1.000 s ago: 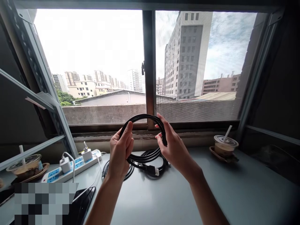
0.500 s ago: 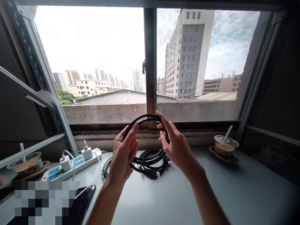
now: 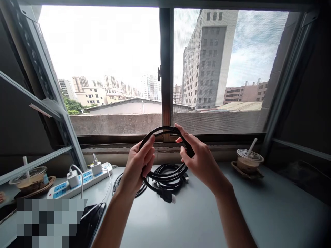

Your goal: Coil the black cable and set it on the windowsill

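A coiled black cable (image 3: 165,129) is held up in front of the window, above the table. My left hand (image 3: 141,160) is wrapped round the left side of the loop, thumb up. The right side of the loop rests in my right hand (image 3: 198,153), its index finger stretched along the top and its thumb on the near side. From the bottom of the loop hangs a black connector (image 3: 167,196) with a pale end. Behind it, more coiled black cable (image 3: 170,186) lies on the table, partly hidden by the held loop.
A white power strip (image 3: 103,175) with two plugged-in chargers and white cords lies at the left. A dark device (image 3: 97,213) is below it. Lidded cups with straws stand at the far left (image 3: 31,179) and at the right (image 3: 249,160). Metal shelf posts frame the grey table (image 3: 165,230).
My right hand has shifted slightly to the right with its side of the loop. The hanging connector now shows more of its pale end.
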### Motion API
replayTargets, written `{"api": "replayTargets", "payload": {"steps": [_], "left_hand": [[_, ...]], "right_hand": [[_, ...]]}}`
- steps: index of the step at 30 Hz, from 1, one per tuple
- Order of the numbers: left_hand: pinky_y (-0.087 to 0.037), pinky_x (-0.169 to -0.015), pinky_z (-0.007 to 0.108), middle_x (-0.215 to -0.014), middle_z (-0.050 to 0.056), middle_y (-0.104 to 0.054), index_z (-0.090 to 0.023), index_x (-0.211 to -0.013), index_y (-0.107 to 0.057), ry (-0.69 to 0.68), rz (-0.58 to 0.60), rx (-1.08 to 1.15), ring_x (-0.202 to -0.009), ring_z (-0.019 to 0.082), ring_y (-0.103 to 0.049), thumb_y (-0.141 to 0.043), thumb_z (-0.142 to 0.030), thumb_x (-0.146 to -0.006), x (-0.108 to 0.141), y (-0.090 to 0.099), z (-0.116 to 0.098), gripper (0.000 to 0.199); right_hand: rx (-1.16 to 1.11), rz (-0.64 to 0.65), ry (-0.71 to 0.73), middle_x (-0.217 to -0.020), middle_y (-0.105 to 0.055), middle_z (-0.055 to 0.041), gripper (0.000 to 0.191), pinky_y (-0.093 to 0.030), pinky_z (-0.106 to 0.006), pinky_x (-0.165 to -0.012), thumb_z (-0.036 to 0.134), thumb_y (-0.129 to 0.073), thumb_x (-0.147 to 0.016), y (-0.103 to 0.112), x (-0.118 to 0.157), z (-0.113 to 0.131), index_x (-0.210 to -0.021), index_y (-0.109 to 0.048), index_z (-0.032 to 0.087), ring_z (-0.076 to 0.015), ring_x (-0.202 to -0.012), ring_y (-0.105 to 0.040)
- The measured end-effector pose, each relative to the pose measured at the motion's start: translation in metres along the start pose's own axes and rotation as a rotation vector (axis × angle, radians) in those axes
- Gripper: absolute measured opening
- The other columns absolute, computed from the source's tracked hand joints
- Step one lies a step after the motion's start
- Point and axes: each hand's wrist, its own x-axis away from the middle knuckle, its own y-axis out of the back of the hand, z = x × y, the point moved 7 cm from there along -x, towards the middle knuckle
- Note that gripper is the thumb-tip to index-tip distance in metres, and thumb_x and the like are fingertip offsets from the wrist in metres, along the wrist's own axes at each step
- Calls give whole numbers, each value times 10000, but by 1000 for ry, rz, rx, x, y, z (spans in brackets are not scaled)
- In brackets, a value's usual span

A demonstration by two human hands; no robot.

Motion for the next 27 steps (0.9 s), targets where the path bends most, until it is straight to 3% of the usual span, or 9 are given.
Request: {"api": "replayTargets", "payload": {"steps": [4, 7, 13, 17, 24, 27], "left_hand": [[-110, -307, 165, -393, -91, -191, -181, -506, -232, 120, 178, -77, -275, 11, -230, -538, -516, -822, -14, -3, 20, 553], [-126, -304, 160, -413, -99, -200, -186, -536, -249, 181, 173, -40, -286, 12, -208, -552, -560, -790, -21, -3, 35, 544], [-108, -300, 164, -405, -108, -177, -192, -548, -237, 243, 136, 102, -293, 13, -159, -596, -466, -787, -19, -14, 45, 511], [-107, -307, 168, -395, -112, -160, -188, -517, -208, 232, 125, 127, -293, 4, -160, -675, -332, -735, -17, -12, 42, 535], [-119, -319, 179, -382, -104, -162, -188, -486, -192, 208, 67, 137, -295, 3, -177, -632, -287, -752, -17, 1, 35, 523], [-91, -318, 182, -379, -109, -176, -189, -498, -227, 191, 48, 133, -293, 5, -172, -639, -267, -717, -15, 1, 30, 473]], "right_hand": [[5, 12, -73, -947, -585, -19, 598, -493, -231, -555, 129, -468, -792, 3, -1, -22, -1364, -409, 295, -101, -600, -555], [32, 27, -140, -934, -619, -28, 508, -501, -240, -561, 168, -479, -808, 1, -2, -38, -1306, -494, 266, -139, -686, -599], [100, 64, -118, -1067, -640, -55, 493, -497, -334, -801, 178, -445, -842, -5, -5, -42, -1326, -471, 265, -206, -927, -612], [82, 45, -77, -1076, -636, -44, 502, -475, -333, -844, 180, -429, -850, -3, -5, -32, -1344, -446, 268, -194, -898, -616], [64, 78, -140, -980, -638, -28, 493, -470, -244, -608, 207, -429, -863, -8, -4, -21, -1348, -439, 295, -152, -707, -599], [123, 51, -93, -870, -637, -15, 478, -434, -238, -591, 213, -439, -865, -5, -5, -17, -1336, -460, 288, -136, -635, -560]]}}
